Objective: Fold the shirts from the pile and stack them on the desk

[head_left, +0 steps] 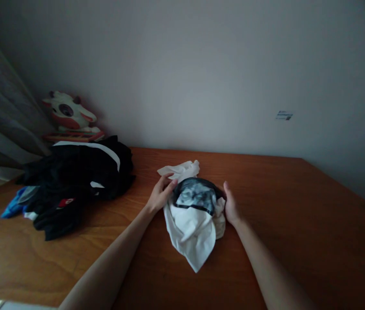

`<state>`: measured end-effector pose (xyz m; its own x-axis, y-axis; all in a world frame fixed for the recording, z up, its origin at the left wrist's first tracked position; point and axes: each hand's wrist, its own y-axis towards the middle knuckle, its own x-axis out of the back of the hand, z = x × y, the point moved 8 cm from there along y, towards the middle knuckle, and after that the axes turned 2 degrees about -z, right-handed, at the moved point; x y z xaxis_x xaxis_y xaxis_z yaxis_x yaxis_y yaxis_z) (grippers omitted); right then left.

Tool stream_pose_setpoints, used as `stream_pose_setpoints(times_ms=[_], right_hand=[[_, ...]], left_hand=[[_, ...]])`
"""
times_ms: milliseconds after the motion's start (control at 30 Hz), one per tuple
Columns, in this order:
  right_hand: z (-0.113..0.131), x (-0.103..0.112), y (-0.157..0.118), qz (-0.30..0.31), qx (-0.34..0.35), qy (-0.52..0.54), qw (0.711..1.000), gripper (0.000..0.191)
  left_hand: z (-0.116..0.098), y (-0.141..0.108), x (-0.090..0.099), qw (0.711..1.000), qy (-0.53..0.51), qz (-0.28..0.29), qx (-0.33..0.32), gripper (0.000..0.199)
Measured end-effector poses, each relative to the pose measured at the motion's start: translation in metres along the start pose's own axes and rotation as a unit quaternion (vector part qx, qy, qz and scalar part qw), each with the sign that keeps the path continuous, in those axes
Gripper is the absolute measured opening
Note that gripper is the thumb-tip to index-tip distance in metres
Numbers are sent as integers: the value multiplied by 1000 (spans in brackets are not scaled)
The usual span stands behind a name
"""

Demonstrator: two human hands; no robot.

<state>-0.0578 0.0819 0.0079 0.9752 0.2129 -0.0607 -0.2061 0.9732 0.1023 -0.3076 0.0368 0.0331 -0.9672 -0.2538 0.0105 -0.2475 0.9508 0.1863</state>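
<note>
A crumpled white garment (193, 224) with a grey and black printed patch lies bunched on the wooden table, one pointed fold hanging toward me. Its kind cannot be made out from the folds. At its left side rests my left hand (162, 193), thumb and fingers apart and touching the cloth. My right hand (231, 206) stands on edge against the right side, fingers stretched out and thumb up. Some fingertips are hidden by the cloth. Behind the bundle, a thin white piece of fabric (182, 170) spreads out, and I cannot tell whether it belongs to the same garment.
On the left of the table (298, 224) lies a heap of black clothes (75, 172) with white stripes. A blue cloth (13, 204) sticks out beneath it. Behind stands a cow-shaped toy keyboard (69, 114). A curtain (3, 103) hangs at left; a wall closes the back.
</note>
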Motion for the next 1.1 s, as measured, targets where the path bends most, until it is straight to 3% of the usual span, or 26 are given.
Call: stream_pose_setpoints(times_ms=[100,233,300,400,567,733,833,933,1000,1100], right_hand=[[11,-3,0,0,41,-99,994,65],[28,-4,-1,-7,155,-239,958,45],[30,-4,-2,1,180,-303,936,47],[29,-9,-4,50,177,-360,914,42],[28,-27,-13,162,115,-270,942,36],[29,-28,-11,134,63,-175,973,41],[24,-29,-10,120,3,-49,992,43],[16,-36,-11,129,-63,51,988,50],[16,-39,-11,127,-54,14,990,49],[22,-39,-12,116,12,-124,985,44]], left_hand=[[1,-3,-8,995,79,54,5,62],[-1,-4,-15,976,189,108,-29,39],[-2,-4,-16,973,193,123,-34,34],[-7,-3,-16,985,112,124,-29,37],[-8,-4,-13,991,-22,133,27,51],[-1,-5,-11,986,5,156,56,55],[0,-6,-16,981,27,185,56,55],[1,-7,-21,979,18,191,63,58],[2,-6,-20,985,42,162,49,50],[-5,-5,-16,984,149,90,-40,43]])
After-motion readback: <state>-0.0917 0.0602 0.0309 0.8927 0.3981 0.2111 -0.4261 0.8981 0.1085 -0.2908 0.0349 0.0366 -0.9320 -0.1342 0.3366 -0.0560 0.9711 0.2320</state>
